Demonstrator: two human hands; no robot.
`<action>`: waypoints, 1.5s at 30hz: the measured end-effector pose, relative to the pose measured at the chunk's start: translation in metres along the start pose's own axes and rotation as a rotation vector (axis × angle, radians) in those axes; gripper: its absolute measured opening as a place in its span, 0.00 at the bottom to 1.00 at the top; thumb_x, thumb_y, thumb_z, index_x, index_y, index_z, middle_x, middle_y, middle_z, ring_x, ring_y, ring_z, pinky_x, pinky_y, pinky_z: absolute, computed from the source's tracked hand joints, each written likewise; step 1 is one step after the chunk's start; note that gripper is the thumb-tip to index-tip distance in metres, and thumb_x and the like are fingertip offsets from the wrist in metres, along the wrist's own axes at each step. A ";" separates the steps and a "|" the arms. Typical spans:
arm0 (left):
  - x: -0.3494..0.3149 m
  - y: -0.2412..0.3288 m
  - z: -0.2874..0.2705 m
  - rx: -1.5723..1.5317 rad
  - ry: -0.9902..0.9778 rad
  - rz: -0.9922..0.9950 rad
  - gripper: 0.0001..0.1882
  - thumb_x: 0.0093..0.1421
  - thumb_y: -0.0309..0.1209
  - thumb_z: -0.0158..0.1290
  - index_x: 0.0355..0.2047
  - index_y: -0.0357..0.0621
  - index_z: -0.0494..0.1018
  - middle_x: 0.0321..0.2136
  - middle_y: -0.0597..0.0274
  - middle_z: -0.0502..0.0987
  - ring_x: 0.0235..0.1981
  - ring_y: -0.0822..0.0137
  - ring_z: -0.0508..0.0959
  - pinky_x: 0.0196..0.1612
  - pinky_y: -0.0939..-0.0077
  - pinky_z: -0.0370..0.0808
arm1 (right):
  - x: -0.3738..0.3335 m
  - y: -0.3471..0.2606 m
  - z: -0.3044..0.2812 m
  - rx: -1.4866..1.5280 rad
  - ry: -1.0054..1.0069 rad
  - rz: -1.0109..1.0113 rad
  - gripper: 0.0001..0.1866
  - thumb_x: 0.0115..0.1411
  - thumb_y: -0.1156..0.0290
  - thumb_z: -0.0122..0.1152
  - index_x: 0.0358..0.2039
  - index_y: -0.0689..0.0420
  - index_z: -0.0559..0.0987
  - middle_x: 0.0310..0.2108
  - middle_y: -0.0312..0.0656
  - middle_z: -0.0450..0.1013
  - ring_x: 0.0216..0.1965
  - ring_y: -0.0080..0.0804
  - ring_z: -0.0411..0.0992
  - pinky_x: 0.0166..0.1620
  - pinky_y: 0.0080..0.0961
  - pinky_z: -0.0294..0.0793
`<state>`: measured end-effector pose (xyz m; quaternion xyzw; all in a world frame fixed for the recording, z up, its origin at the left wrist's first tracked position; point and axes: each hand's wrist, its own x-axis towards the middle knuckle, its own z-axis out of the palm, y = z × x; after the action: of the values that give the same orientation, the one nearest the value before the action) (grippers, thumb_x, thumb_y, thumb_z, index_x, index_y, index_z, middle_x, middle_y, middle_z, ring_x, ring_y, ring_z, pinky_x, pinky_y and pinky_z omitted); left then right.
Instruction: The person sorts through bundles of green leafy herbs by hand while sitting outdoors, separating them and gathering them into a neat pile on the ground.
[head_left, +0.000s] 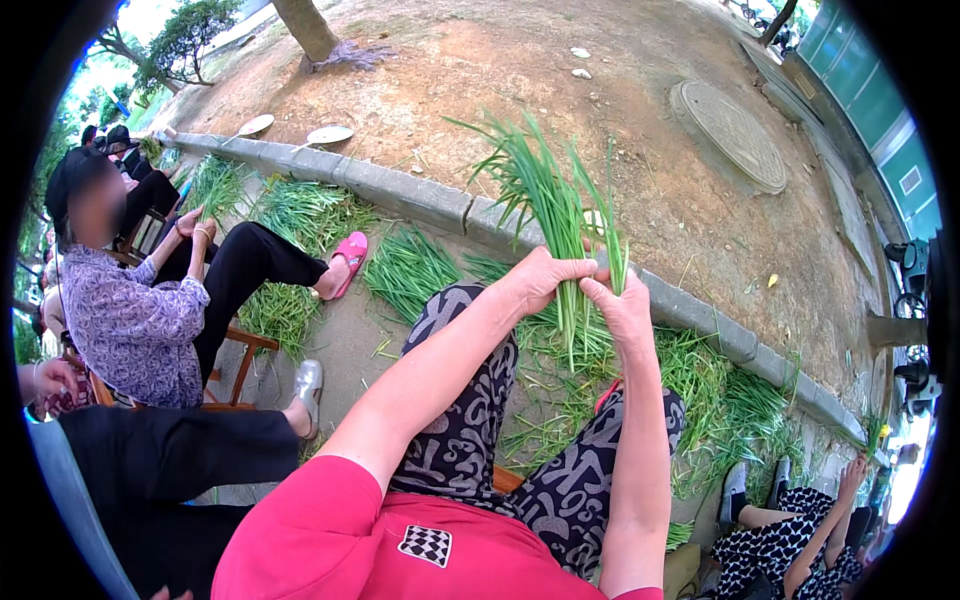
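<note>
My left hand is closed round a thick bunch of garlic chives, long flat green leaves fanning upward and stalk ends hanging below the fist. Right beside it, my right hand pinches a few separate chive leaves that stand upright. The two thumbs nearly meet between the bunches. Both hands are raised above my knees in dark patterned trousers. Beneath them, loose chives and trimmings cover the ground. A neat pile of chives lies to the left of my hands.
A stone kerb runs across behind the piles. Beyond it lie bare soil, a round manhole cover and a tree trunk. A seated person at left handles chives. Other people's legs are close at lower left; another person sits at lower right.
</note>
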<state>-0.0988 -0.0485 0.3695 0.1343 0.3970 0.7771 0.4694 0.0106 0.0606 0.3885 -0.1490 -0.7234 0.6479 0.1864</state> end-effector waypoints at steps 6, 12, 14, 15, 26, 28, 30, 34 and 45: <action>-0.007 0.008 -0.001 -0.033 0.085 -0.126 0.21 0.52 0.24 0.59 0.47 0.38 0.67 0.36 0.58 0.76 0.34 0.67 0.77 0.38 0.71 0.77 | -0.008 -0.009 -0.026 0.510 0.032 0.354 0.07 0.57 0.69 0.57 0.32 0.58 0.73 0.19 0.29 0.67 0.13 0.10 0.56 0.13 0.10 0.50; 0.004 0.009 -0.018 -0.157 0.291 -0.073 0.19 0.53 0.21 0.57 0.46 0.40 0.69 0.32 0.58 0.75 0.33 0.63 0.77 0.37 0.65 0.79 | 0.002 0.023 -0.071 1.005 0.201 0.313 0.10 0.60 0.67 0.54 0.39 0.58 0.68 0.20 0.33 0.66 0.16 0.16 0.62 0.13 0.11 0.58; 0.002 0.006 -0.019 -0.117 0.262 -0.101 0.18 0.52 0.21 0.57 0.44 0.40 0.69 0.30 0.59 0.75 0.32 0.64 0.77 0.36 0.66 0.79 | 0.000 0.028 -0.076 1.073 0.118 0.278 0.11 0.60 0.66 0.55 0.38 0.58 0.68 0.20 0.33 0.66 0.17 0.17 0.62 0.14 0.12 0.60; -0.001 0.003 -0.018 -0.062 0.243 -0.121 0.18 0.52 0.21 0.58 0.44 0.40 0.69 0.30 0.59 0.75 0.31 0.64 0.77 0.35 0.67 0.78 | 0.000 0.024 -0.067 0.974 0.190 0.333 0.11 0.60 0.66 0.56 0.38 0.58 0.69 0.20 0.32 0.65 0.17 0.17 0.62 0.14 0.12 0.60; -0.005 -0.008 0.010 0.299 0.009 -0.138 0.17 0.47 0.26 0.62 0.37 0.38 0.72 0.28 0.64 0.75 0.26 0.71 0.73 0.29 0.78 0.72 | -0.006 0.000 -0.022 0.140 -0.003 0.390 0.15 0.49 0.68 0.68 0.32 0.56 0.72 0.20 0.30 0.69 0.14 0.11 0.56 0.16 0.10 0.51; -0.006 -0.009 0.008 0.272 -0.007 -0.124 0.16 0.48 0.26 0.62 0.37 0.38 0.73 0.29 0.64 0.75 0.27 0.71 0.74 0.29 0.78 0.72 | -0.006 -0.006 -0.025 0.188 -0.057 0.407 0.15 0.49 0.69 0.68 0.33 0.57 0.72 0.20 0.31 0.70 0.15 0.11 0.57 0.16 0.10 0.51; -0.006 -0.009 0.007 0.243 -0.018 -0.129 0.15 0.49 0.26 0.61 0.37 0.38 0.73 0.29 0.64 0.75 0.27 0.71 0.74 0.30 0.78 0.72 | -0.007 -0.005 -0.026 0.212 -0.092 0.387 0.14 0.49 0.70 0.66 0.34 0.57 0.72 0.21 0.31 0.71 0.15 0.11 0.57 0.16 0.10 0.51; -0.004 -0.011 0.003 0.201 -0.023 -0.143 0.13 0.51 0.24 0.59 0.38 0.38 0.73 0.30 0.63 0.76 0.28 0.71 0.74 0.30 0.78 0.73 | -0.010 -0.004 -0.026 0.216 -0.129 0.341 0.12 0.51 0.73 0.61 0.37 0.58 0.73 0.21 0.31 0.71 0.14 0.10 0.56 0.16 0.10 0.51; -0.002 -0.009 -0.002 0.215 0.221 -0.167 0.15 0.52 0.24 0.57 0.41 0.39 0.72 0.27 0.62 0.74 0.25 0.69 0.74 0.29 0.75 0.75 | -0.008 0.005 -0.060 0.801 0.384 0.410 0.06 0.57 0.76 0.50 0.36 0.59 0.69 0.26 0.37 0.67 0.16 0.18 0.62 0.15 0.14 0.60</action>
<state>-0.0932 -0.0490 0.3615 0.0643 0.5369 0.6985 0.4687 0.0452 0.1103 0.3887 -0.3218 -0.3258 0.8594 0.2275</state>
